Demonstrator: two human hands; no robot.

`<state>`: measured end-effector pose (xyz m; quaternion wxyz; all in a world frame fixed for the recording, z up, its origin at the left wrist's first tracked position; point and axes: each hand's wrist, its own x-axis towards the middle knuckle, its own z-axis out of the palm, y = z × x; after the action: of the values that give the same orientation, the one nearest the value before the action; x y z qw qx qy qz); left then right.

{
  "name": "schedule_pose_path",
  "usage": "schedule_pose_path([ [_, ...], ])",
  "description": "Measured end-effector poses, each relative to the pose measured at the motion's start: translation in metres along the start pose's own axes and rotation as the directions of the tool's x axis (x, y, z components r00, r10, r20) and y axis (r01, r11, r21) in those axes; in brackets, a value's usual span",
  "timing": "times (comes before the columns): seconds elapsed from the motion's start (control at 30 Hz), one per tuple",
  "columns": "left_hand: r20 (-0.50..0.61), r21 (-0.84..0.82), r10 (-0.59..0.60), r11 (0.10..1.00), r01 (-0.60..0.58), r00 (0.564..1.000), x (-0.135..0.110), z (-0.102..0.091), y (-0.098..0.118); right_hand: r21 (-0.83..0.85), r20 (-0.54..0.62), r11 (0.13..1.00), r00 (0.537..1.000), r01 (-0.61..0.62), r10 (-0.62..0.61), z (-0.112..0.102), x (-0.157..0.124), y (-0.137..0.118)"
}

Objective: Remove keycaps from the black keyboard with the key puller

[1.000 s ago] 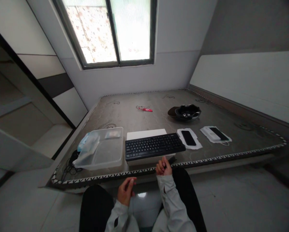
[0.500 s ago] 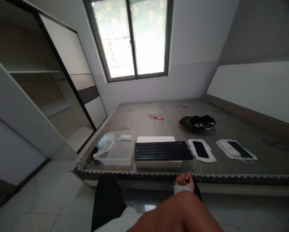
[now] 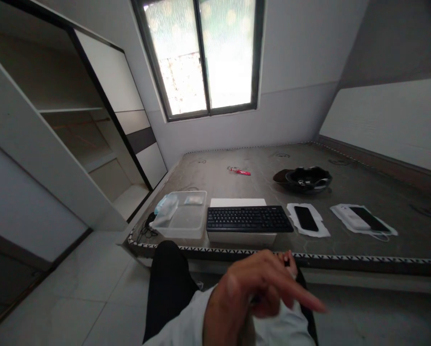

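Note:
My left hand [image 3: 258, 283] is raised close to the camera, its white sleeve coming in from the lower left. The index finger stretches to the right and the other fingers bend loosely; I see nothing held. Behind it, my right hand [image 3: 290, 262] rests over my right knee by the bed's edge, fingers curled in, partly covered by the left hand. Nearest to both hands is a black keyboard [image 3: 249, 219], lying across a white box [image 3: 242, 237] on the bed. Neither hand touches it.
A clear plastic bin [image 3: 186, 226] with a pale blue packet and a black cable [image 3: 147, 234] stand left. To the right lie a phone [image 3: 306, 219] on a white cloth, a second phone [image 3: 369, 219] beside a white device, and a dark cap [image 3: 305, 179]. A red strip [image 3: 241, 171] lies farther back.
My left hand has come up and turned, its index finger now stretched to the right, and it covers part of my right hand. The view has shifted slightly left and down.

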<state>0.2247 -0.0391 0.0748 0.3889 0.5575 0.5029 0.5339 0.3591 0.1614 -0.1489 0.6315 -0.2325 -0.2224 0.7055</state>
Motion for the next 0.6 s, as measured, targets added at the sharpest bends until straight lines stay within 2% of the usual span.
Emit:
schedule_pose_path([
  [0.03, 0.054, -0.009, 0.022, 1.000, -0.021, 0.998, 0.015, 0.001, -0.003, 0.034, -0.051, 0.999, 0.998, 0.042, -0.040, -0.004, 0.002, 0.004],
  [0.1, 0.041, 0.050, 0.061, 0.997, -0.063, 0.997, 0.038, 0.001, -0.031, 0.095, -0.151, 0.990, 0.984, 0.108, -0.093, -0.011, 0.007, 0.012],
  [0.17, 0.028, 0.225, 0.030, 0.974, -0.036, 0.999, 0.049, -0.003, -0.083, 0.134, -0.187, 0.982, 0.977, 0.131, -0.104, -0.018, 0.012, 0.019],
  [0.27, -0.070, 0.482, -0.074, 0.871, 0.098, 0.995, 0.052, -0.022, -0.170, 0.152, -0.200, 0.976, 0.972, 0.155, -0.123, -0.027, 0.019, 0.025],
  [0.33, -0.151, 0.566, -0.096, 0.807, 0.165, 0.984, 0.055, -0.040, -0.213, 0.141, -0.212, 0.975, 0.967, 0.174, -0.142, -0.033, 0.024, 0.026],
  [0.37, -0.205, 0.594, -0.105, 0.777, 0.208, 0.973, 0.059, -0.050, -0.227, 0.132, -0.220, 0.974, 0.964, 0.182, -0.150, -0.036, 0.026, 0.026],
  [0.47, -0.368, 0.624, -0.107, 0.708, 0.331, 0.924, 0.081, -0.079, -0.247, 0.089, -0.244, 0.977, 0.955, 0.193, -0.166, -0.045, 0.033, 0.024],
  [0.6, -0.454, 0.660, -0.089, 0.635, 0.402, 0.886, 0.111, -0.108, -0.248, -0.042, -0.263, 0.985, 0.950, 0.164, -0.170, -0.055, 0.049, 0.009],
])
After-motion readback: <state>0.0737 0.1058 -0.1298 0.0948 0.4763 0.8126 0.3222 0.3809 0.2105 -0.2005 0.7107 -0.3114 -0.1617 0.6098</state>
